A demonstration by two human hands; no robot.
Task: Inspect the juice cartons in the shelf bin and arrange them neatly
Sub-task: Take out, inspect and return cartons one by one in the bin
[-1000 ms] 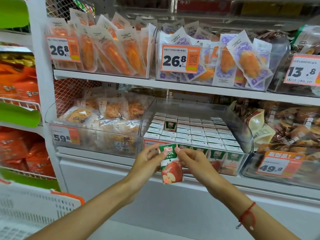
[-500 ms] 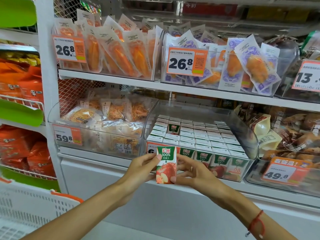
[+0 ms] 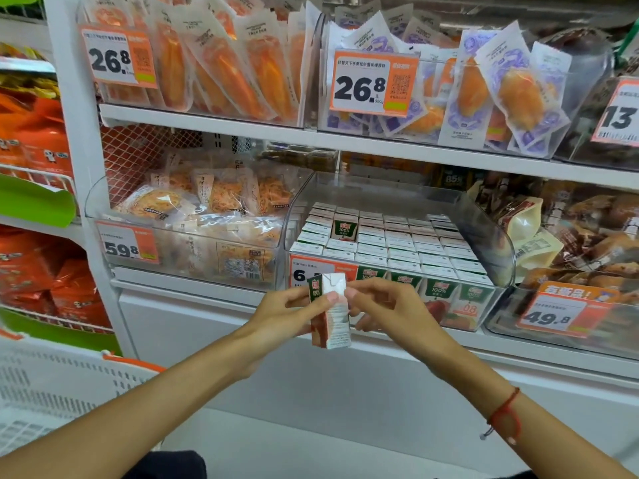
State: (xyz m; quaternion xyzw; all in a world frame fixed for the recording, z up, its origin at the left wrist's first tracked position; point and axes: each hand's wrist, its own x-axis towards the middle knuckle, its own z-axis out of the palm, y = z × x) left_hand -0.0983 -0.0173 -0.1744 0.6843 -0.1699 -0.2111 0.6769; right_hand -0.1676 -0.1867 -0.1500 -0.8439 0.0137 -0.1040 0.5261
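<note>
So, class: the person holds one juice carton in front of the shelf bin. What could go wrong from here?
1. The carton is held only by the fingertips of the left hand and right hand, off the shelf, so it might slip and fall.
2. One raised carton already stands above the packed rows in the bin; squeezing another in could upset them.
</note>
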